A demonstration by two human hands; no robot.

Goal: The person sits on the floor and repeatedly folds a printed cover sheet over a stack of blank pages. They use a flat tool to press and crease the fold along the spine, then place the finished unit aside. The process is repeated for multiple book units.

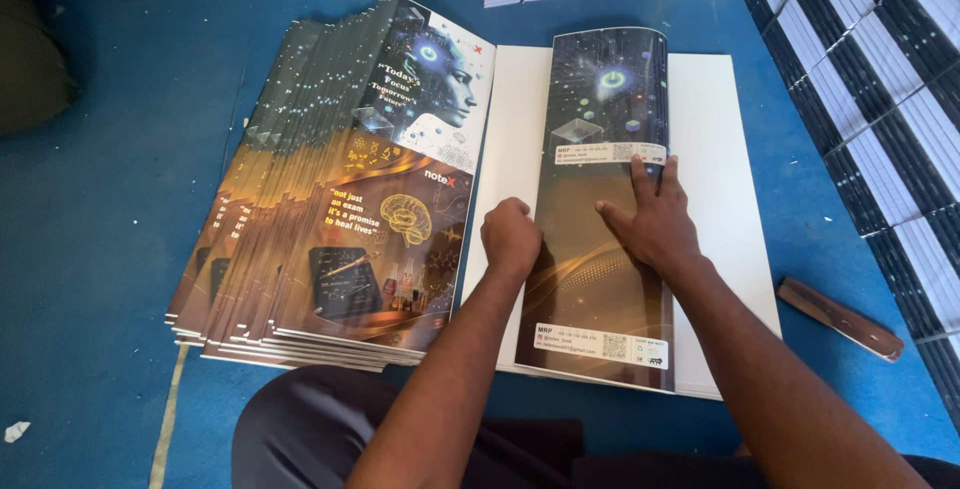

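Blue floor (100, 199) bears fanned cover stack (330, 199), white sheets (710, 149), wooden stick (840, 319)

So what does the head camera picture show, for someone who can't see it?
Two bare hands press a folded dark printed cover onto white sheets: left hand fisted, right hand flat. A fanned stack of covers lies left on the blue floor.

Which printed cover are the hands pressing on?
The folded dark cover on the white sheets, under both hands. The other covers sit fanned in a stack to its left, untouched.
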